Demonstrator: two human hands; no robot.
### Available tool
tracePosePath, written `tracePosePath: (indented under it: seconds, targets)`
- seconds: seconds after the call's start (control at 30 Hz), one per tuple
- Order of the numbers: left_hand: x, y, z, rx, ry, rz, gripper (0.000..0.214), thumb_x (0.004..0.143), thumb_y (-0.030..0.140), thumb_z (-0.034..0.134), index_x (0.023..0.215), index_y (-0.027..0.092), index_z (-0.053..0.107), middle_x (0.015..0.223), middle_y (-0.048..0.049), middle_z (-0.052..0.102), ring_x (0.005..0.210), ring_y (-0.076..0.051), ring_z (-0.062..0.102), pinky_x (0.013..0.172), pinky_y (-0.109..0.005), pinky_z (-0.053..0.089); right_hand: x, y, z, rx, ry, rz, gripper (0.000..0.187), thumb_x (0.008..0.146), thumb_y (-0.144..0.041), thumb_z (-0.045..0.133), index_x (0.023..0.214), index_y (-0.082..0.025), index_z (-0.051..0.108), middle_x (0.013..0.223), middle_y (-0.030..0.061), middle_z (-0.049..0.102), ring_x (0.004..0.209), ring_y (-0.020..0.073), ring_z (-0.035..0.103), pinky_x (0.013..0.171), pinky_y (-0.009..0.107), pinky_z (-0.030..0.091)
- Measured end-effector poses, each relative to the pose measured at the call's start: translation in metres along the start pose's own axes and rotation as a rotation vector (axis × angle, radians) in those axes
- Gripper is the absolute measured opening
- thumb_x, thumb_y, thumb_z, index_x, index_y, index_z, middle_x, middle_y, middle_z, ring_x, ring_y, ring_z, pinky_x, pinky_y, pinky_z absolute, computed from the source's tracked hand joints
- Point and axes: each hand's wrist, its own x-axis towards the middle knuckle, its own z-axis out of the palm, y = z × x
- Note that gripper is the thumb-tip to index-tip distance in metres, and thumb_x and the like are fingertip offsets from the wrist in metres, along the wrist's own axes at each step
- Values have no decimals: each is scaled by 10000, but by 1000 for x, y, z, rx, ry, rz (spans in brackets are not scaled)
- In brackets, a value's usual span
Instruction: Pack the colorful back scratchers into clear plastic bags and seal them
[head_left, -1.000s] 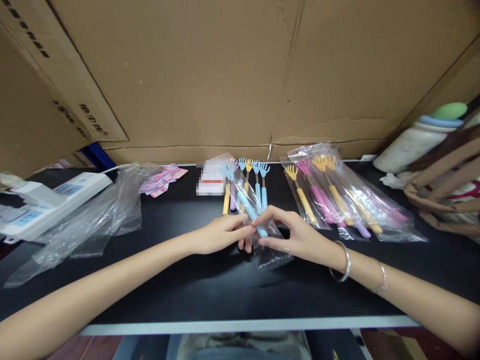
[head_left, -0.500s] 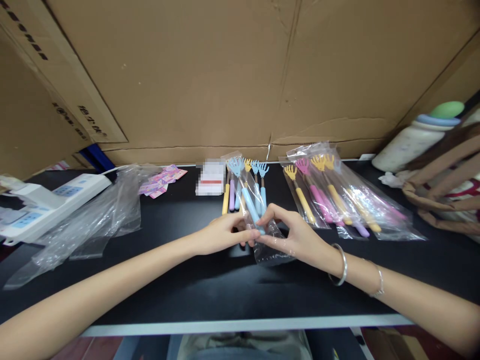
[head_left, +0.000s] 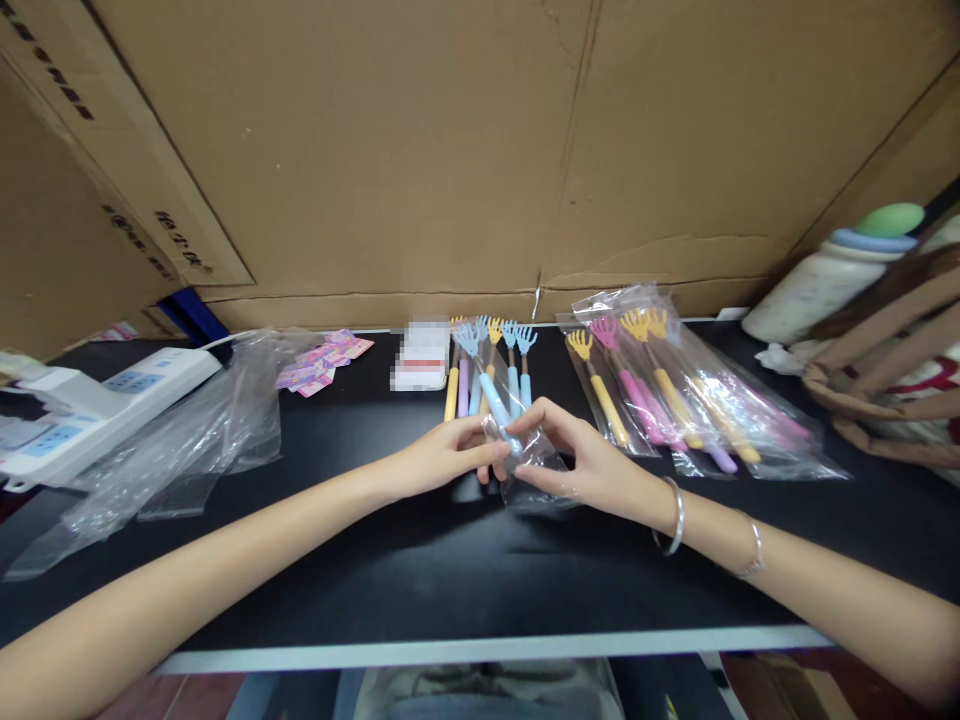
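A light-blue back scratcher (head_left: 493, 402) leans with its claw end away from me and its handle end between my hands. A clear plastic bag (head_left: 541, 488) surrounds the lower handle; how far it reaches up is hard to see. My left hand (head_left: 454, 455) is closed at the bag beside the handle, some fingers hidden underneath. With thumb and fingertips, my right hand (head_left: 581, 450) pinches the handle end through the film. Just behind lie several unwrapped back scratchers (head_left: 525, 375) in yellow, purple and blue, partly covered by my hands.
Bagged back scratchers (head_left: 660, 390) lie to the right, near a bottle (head_left: 821, 285) and a brown-handled bag (head_left: 840, 400). Leftward are empty clear bags (head_left: 202, 420), a power strip (head_left: 127, 400), pink cards (head_left: 322, 362) and a blurred white box (head_left: 421, 355). Cardboard (head_left: 390, 150) walls the back.
Both hands have shifted slightly away from me. The blue back scratcher's handle end has moved a little up and left between my fingers, and the film around it has shifted.
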Motion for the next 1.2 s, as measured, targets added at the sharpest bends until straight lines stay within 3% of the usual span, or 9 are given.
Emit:
tracePosePath:
  seconds: [0.27,0.47,0.57,0.7,0.87,1.2]
  targets:
    - [0,-1,-6,30,76,-71,304,851,456,473,817,157,519,705,6,600,634,-104,539,570,-213,375,-1,0,-1,76,-60,-76,302,870,-158,478,1165,-188,421,1089,73,588,984,158,611,875,334,499]
    - [2,-3,-8,26,76,-78,283,856,440,460,817,163,505,705,10,611,624,-97,535,561,-204,386,-2,1,-8,70,-43,-13,232,948,-242,377,1146,-196,489,1142,60,580,1088,184,542,972,387,420]
    - [1,2,-6,44,84,-89,329,852,483,458,800,160,493,696,1,614,617,-99,539,555,-210,375,-1,2,-9,98,-20,11,264,969,-352,344,1105,-201,511,1084,50,590,1049,186,551,940,377,439]
    - [-1,5,-4,48,29,-70,356,832,519,514,841,165,483,714,6,618,617,-97,549,544,-206,363,0,5,-7,171,-55,19,301,933,-442,417,1107,-202,467,1011,50,592,930,167,595,822,333,497]
    - [-1,0,-6,-26,-18,-39,376,753,448,665,900,161,472,727,6,608,655,-107,568,648,-246,447,0,7,-7,164,-135,-3,365,858,-311,584,1153,-199,401,1066,62,599,961,162,612,873,346,491]
    - [-1,-4,-9,140,24,3,315,739,340,692,937,152,537,834,-4,571,765,-123,551,719,-253,436,1,7,-11,-17,-102,-48,324,831,-238,592,1129,-196,473,973,40,640,879,154,631,832,327,511]
